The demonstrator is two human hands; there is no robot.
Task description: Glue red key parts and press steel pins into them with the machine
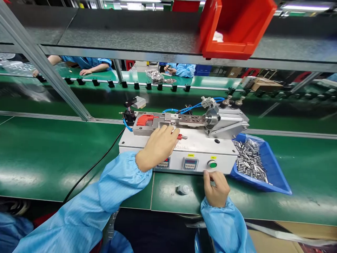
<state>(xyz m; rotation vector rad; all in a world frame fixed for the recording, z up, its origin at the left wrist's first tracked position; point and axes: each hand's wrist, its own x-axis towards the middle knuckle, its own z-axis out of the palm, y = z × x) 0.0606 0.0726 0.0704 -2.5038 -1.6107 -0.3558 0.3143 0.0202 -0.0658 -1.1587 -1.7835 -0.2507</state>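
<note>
My left hand (160,144) reaches over the white top of a bench machine (202,142), its fingers bent down and closed around a small red part with metal prongs (182,136). Most of that part is hidden by the hand. Just behind, a red pistol-shaped handle (144,119) lies in the metal fixture, in line with a long metal piece (192,120) that runs to a round clamp (212,118). My right hand (217,188) is curled closed at the machine's front edge, below the green button (212,164); nothing shows in it.
A blue bin (279,177) of short metal pins stands right of the machine. A small capped container (183,190) sits in front. Overhead, a red bin (237,49) rests on a shelf (131,33). A black cable (92,167) crosses the left bench. Co-workers' arms (98,66) show across the line.
</note>
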